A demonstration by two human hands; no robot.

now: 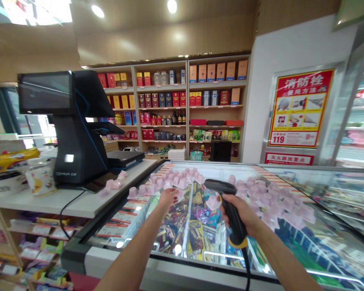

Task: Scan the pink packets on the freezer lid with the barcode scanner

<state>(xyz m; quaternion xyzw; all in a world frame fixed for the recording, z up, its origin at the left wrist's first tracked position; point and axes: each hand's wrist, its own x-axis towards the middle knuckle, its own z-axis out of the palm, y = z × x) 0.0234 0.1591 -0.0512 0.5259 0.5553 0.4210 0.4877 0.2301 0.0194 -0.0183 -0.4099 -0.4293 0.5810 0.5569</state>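
My right hand point(242, 212) grips the handle of a black barcode scanner point(220, 186) with yellow trim, its head pointing left. A pale pink plastic cup point(214, 202) shows just below the scanner head, near my right fingertips; whether they touch it, I cannot tell. Further left, my left hand point(169, 197) reaches over the glass freezer top point(157, 251), its fingers closed at a small pink cup point(179, 194). More pink cups point(185, 176) stand in a cluster behind that hand. Another large group of pink cups point(267, 198) covers the glass on the right.
A black checkout terminal point(81, 141) stands on the white counter point(79, 202) at left, beside a few more pink cups point(113, 184). The scanner cable point(247, 266) hangs down in front. Packaged goods lie under the glass. Shelves point(188, 97) of boxes line the back wall.
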